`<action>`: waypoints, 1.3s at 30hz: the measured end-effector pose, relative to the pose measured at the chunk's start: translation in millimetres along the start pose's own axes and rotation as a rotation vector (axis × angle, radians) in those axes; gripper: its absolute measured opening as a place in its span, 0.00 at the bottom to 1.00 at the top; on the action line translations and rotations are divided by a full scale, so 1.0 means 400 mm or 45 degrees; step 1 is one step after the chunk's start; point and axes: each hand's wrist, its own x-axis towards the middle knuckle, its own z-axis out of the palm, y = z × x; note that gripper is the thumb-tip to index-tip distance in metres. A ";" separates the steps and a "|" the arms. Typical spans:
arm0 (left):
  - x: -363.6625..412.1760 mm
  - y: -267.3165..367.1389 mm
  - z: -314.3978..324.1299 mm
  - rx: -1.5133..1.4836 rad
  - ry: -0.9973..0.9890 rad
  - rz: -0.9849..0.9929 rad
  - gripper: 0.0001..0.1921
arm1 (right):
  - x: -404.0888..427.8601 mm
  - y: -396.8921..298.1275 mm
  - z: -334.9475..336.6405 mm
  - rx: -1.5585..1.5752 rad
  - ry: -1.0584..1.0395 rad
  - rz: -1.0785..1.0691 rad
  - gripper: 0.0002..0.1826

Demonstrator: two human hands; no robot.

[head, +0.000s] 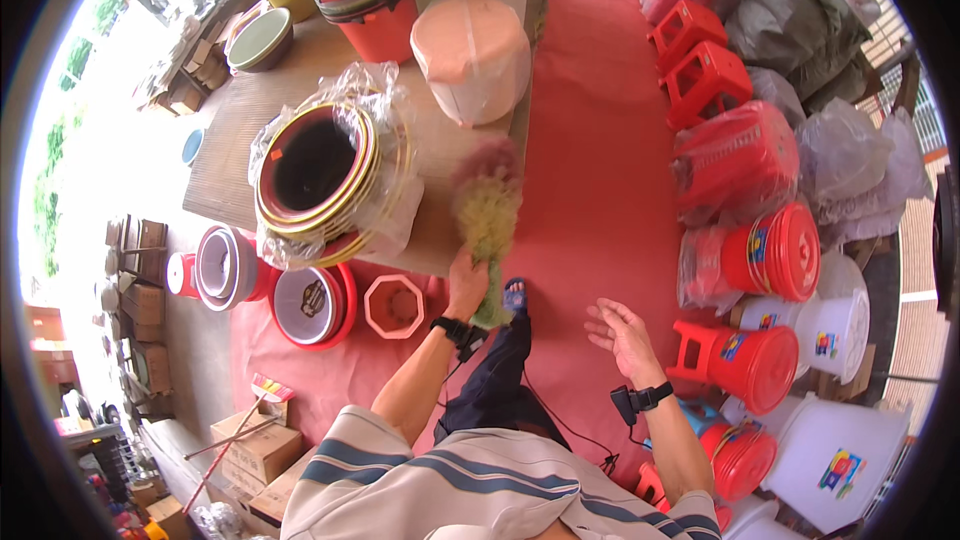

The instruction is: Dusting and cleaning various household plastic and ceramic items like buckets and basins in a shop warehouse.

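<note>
My left hand (468, 286) is closed around a fluffy duster (487, 217), green and yellow with a dark pinkish end. Blur softens the duster's far end, which is over the edge of a brown-covered table (439, 240). To its left on that table stands a stack of round tubs (367, 199) with yellow rims and dark insides, partly wrapped in clear plastic. Beyond it is a pale bucket (476, 90) with an orange top, also wrapped. My right hand (624, 337) hangs over the red floor covering, fingers apart and holding nothing.
Red stools (705, 79), lidded red buckets (780, 251) and white tubs (840, 457) line the right side. Below the table's near edge stand nested basins (304, 304) and an octagonal pot (394, 307). Cardboard boxes (255, 446) and a broom (271, 388) are at lower left. A cable (559, 427) hangs beside my leg.
</note>
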 end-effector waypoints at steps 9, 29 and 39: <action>0.072 0.041 -0.055 0.086 0.208 -0.265 0.17 | 0.335 -0.432 0.341 -0.094 -0.471 -0.197 0.24; 0.063 0.102 0.107 -0.022 0.579 -0.616 0.13 | 0.697 -0.634 0.742 0.321 -0.445 0.379 0.44; 0.136 0.124 0.126 0.077 0.689 -0.297 0.19 | 0.739 -0.734 0.517 0.264 -0.540 0.196 0.33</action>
